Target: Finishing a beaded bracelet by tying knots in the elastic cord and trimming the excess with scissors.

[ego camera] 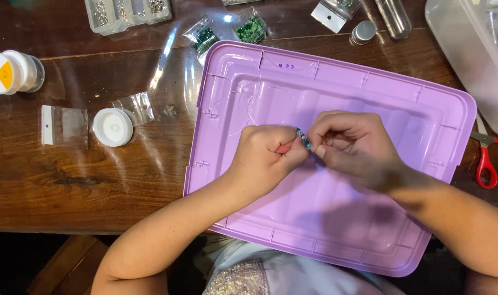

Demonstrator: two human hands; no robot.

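A purple plastic lid (369,98) lies upside down on the wooden table and serves as a tray. Over its middle, my left hand (265,155) and my right hand (350,145) meet, both pinching a short strand of green and blue beads (303,139) on thin clear cord. The cord (249,104) loops across the lid's upper left. Three tiny purple beads (286,65) rest near the lid's top edge.
Two small bags of green beads (227,31) lie above the lid. A white cord spool (113,127), empty clear bags (64,125) and a second spool (14,72) sit left. Red-handled scissors (486,161) and a clear bin (472,49) are right.
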